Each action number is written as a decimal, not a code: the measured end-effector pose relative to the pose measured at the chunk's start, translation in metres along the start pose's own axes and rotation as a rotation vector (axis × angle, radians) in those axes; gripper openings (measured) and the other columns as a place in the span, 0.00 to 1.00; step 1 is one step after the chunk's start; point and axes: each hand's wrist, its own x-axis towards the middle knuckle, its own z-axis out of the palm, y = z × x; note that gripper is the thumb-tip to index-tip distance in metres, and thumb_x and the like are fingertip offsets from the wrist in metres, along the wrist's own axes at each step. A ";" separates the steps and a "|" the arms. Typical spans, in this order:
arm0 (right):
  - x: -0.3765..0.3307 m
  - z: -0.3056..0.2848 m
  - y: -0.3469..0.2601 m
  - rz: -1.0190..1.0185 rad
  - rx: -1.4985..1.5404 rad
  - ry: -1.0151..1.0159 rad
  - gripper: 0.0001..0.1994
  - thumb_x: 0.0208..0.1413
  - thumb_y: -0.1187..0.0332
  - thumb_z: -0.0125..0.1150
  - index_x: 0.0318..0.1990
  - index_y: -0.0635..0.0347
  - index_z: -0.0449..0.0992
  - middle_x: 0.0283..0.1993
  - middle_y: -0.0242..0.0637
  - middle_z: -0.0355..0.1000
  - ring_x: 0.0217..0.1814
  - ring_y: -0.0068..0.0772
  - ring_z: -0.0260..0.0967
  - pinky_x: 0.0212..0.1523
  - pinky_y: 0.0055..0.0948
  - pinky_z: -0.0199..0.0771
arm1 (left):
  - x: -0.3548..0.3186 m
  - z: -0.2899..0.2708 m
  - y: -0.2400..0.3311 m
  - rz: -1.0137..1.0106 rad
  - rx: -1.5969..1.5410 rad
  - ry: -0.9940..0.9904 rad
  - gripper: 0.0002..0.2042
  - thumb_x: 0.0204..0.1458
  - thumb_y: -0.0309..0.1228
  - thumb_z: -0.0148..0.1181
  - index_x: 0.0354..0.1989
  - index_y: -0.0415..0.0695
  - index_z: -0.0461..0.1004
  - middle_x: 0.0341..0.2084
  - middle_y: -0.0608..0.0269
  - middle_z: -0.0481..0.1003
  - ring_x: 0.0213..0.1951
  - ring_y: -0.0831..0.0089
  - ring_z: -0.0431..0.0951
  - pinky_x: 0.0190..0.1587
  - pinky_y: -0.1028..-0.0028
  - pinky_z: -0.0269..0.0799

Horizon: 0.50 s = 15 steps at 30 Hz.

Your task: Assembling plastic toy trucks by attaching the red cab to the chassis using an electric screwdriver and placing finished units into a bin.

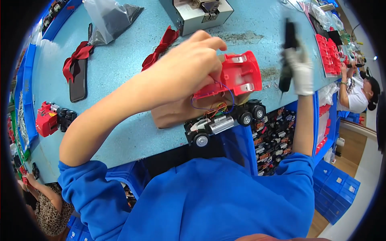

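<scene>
Holding hollow red plastic shell (243,73) in bare left hand (197,60) near blue tabletop's front edge (136,141), long black tool (288,64) in white-gloved right hand (302,70)

Blue bench (126,60) beneath phone (79,88), bag (105,18), toy truck (47,120)

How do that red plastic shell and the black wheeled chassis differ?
The shell is hollow; the chassis is a long frame with wheels. The shell is mostly red, the chassis mostly black. The left hand is at the shell; neither hand touches the chassis. Both have shiny silver parts.
</scene>
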 end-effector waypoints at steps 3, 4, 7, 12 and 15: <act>0.021 -0.011 -0.056 -0.162 0.606 0.169 0.21 0.56 0.68 0.61 0.56 0.62 0.66 0.37 0.35 0.72 0.32 0.24 0.68 0.42 0.32 0.71 | 0.004 0.019 -0.002 -0.080 -0.067 -0.262 0.07 0.37 0.24 0.62 0.27 0.37 0.77 0.37 0.53 0.76 0.45 0.53 0.74 0.41 0.60 0.76; 0.033 -0.008 -0.067 -0.219 0.836 0.158 0.16 0.56 0.68 0.60 0.50 0.63 0.68 0.32 0.32 0.69 0.29 0.22 0.65 0.40 0.31 0.70 | 0.005 0.019 -0.003 -0.082 -0.063 -0.262 0.07 0.37 0.24 0.62 0.27 0.37 0.77 0.37 0.53 0.76 0.45 0.53 0.74 0.41 0.60 0.76; 0.074 0.000 -0.085 -0.322 1.130 0.021 0.09 0.56 0.69 0.59 0.42 0.62 0.69 0.26 0.27 0.63 0.25 0.20 0.61 0.36 0.30 0.69 | 0.011 0.016 0.003 -0.282 -0.121 -0.466 0.08 0.36 0.25 0.63 0.27 0.37 0.77 0.36 0.52 0.75 0.42 0.52 0.75 0.40 0.60 0.76; 0.103 0.071 -0.124 -0.587 0.967 -0.071 0.03 0.54 0.72 0.56 0.31 0.58 0.68 0.21 0.25 0.59 0.22 0.21 0.58 0.32 0.29 0.67 | 0.016 0.013 0.005 -0.332 -0.125 -0.525 0.09 0.35 0.25 0.64 0.27 0.36 0.77 0.37 0.51 0.75 0.42 0.53 0.75 0.40 0.60 0.76; 0.097 0.123 -0.149 -0.574 0.858 0.075 0.24 0.46 0.64 0.71 0.49 0.61 0.69 0.28 0.30 0.66 0.26 0.26 0.67 0.26 0.27 0.70 | 0.009 0.013 0.003 -0.303 -0.197 -0.529 0.10 0.34 0.25 0.66 0.28 0.37 0.77 0.37 0.50 0.75 0.42 0.54 0.75 0.40 0.61 0.76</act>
